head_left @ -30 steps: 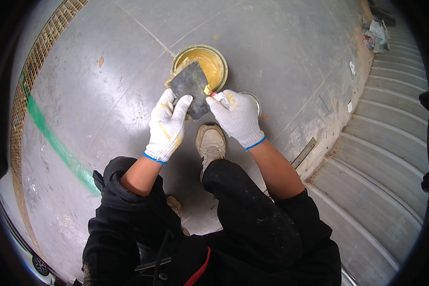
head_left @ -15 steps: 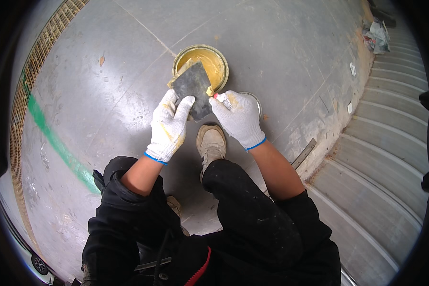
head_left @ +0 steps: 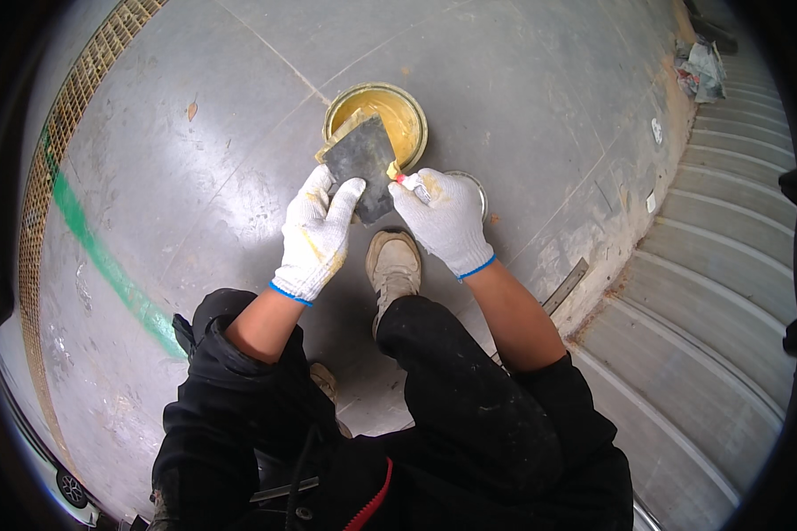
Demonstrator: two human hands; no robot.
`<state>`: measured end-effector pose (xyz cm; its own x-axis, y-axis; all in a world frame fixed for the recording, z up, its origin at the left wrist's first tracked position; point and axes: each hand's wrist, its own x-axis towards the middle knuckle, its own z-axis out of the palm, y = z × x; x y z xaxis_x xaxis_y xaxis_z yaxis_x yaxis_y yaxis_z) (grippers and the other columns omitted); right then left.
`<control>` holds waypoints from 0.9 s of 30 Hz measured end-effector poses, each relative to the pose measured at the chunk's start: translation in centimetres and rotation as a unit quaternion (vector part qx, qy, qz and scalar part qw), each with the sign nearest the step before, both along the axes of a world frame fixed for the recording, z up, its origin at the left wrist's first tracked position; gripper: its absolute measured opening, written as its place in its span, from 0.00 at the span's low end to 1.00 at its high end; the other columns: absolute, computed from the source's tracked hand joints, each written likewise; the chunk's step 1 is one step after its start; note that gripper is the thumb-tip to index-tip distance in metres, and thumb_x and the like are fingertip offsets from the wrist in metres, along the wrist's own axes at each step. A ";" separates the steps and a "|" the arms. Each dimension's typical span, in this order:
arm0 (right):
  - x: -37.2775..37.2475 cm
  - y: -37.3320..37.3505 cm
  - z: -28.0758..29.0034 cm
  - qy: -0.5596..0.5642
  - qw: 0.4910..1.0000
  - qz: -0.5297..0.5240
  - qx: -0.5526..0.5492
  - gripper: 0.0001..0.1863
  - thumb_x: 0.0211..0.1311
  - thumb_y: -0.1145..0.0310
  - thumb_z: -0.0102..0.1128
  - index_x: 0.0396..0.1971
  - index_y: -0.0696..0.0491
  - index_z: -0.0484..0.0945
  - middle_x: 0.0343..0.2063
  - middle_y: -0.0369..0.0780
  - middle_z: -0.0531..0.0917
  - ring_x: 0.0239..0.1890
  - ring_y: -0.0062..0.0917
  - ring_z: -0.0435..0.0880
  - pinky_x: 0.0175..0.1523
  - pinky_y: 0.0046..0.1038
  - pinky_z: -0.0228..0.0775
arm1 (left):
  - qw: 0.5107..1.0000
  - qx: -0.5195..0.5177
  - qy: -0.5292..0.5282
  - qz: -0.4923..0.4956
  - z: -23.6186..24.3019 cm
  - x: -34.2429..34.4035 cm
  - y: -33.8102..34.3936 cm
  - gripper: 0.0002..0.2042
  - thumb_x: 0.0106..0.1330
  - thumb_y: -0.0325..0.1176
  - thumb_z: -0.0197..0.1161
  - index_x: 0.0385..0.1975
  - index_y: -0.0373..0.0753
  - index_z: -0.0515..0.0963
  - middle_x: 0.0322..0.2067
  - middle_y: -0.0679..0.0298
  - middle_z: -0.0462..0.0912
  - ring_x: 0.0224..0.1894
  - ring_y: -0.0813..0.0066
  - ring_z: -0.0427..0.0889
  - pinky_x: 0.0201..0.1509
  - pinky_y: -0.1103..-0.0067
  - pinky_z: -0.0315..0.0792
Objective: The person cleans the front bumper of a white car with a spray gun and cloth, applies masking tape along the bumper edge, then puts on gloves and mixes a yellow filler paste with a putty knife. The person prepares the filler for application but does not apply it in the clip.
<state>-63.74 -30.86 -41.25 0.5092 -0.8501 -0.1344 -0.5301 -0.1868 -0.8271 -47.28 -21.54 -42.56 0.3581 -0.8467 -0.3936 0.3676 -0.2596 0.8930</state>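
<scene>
White knit gloves with blue cuffs cover both my hands. My left hand [head_left: 317, 226] grips the lower left edge of a dark flat plate [head_left: 363, 164], its thumb on top. Yellowish paste clings to the plate's far left edge. In my right hand [head_left: 447, 217], thumb and fingers close around a small white tube [head_left: 413, 182] with a red neck; most of it is hidden by the glove. A dab of yellow paste [head_left: 393, 168] shows at its tip, by the plate's right edge. Beyond the plate stands an open round can [head_left: 419, 111] smeared inside with yellow paste, partly covered by the plate.
A round metal rim [head_left: 483, 188] shows behind my right hand. My shoe [head_left: 392, 263] is close below the plate. A metal strip [head_left: 566, 285] lies by ribbed metal panels [head_left: 708, 292] at right. Crumpled wrapping [head_left: 704, 71] lies far right; a floor grating [head_left: 58, 133] runs along the left.
Hardly anything differs. The can, plate and both hands sit a few pixels farther right in the picture, along with the floor. Both grips stay the same.
</scene>
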 end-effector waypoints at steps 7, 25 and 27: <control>-0.1 0.0 -0.1 0.016 1.000 0.000 -0.008 0.10 0.65 0.69 0.70 0.26 0.58 0.81 0.17 0.36 0.80 0.19 0.17 0.75 0.27 0.28 0.67 | 1.000 -0.007 -0.007 0.006 -0.2 -0.1 -0.1 0.12 0.76 0.29 0.61 0.54 0.34 0.78 0.42 0.66 0.87 0.39 0.85 0.81 0.44 0.82 0.76; -0.2 -0.1 0.0 0.016 0.992 -0.034 0.116 0.12 0.66 0.66 0.69 0.26 0.57 0.82 0.16 0.33 0.80 0.19 0.13 0.75 0.25 0.24 0.65 | 0.998 -0.015 -0.069 0.004 0.7 -0.5 -0.1 0.12 0.75 0.28 0.62 0.55 0.34 0.80 0.38 0.66 0.88 0.35 0.86 0.78 0.43 0.81 0.75; -0.1 -0.2 0.2 0.031 0.992 -0.038 0.119 0.12 0.66 0.67 0.68 0.25 0.57 0.82 0.16 0.33 0.80 0.19 0.13 0.75 0.25 0.24 0.65 | 0.998 -0.023 -0.064 0.008 0.7 -0.5 -0.1 0.12 0.75 0.28 0.62 0.55 0.34 0.80 0.39 0.66 0.88 0.36 0.86 0.78 0.44 0.81 0.75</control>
